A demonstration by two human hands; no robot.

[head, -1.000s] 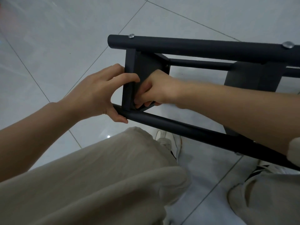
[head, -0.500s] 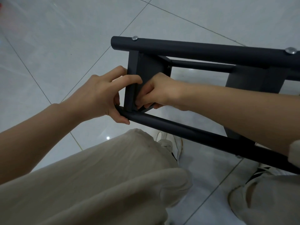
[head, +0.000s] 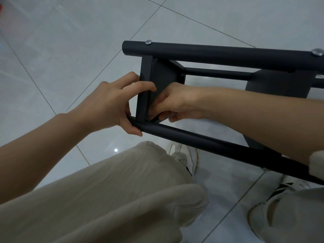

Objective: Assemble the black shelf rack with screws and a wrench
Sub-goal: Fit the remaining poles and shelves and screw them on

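**Item:** black shelf rack (head: pixel 263 59), on its side over the tiled floor (head: pixel 70 50), just beyond the person's knees.

**Left hand** (head: pixel 108 104): fingers (head: pixel 143 85) hooked over the end shelf panel (head: pixel 164 76), thumb under the near tube (head: pixel 201 139). This probably steadies the corner joint.

**Right hand** (head: pixel 175 100): fingers curled, pinching a slim dark wrench (head: pixel 155 118) inside that corner, seemingly driving a screw.

**Position:** the joint sits between both hands. The upper tube's screws (head: pixel 148 42) are already in.

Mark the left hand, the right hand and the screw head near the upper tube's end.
left hand (head: pixel 111 104): head view, back of hand.
right hand (head: pixel 172 102): head view, back of hand.
screw head (head: pixel 148 42): head view, top face.
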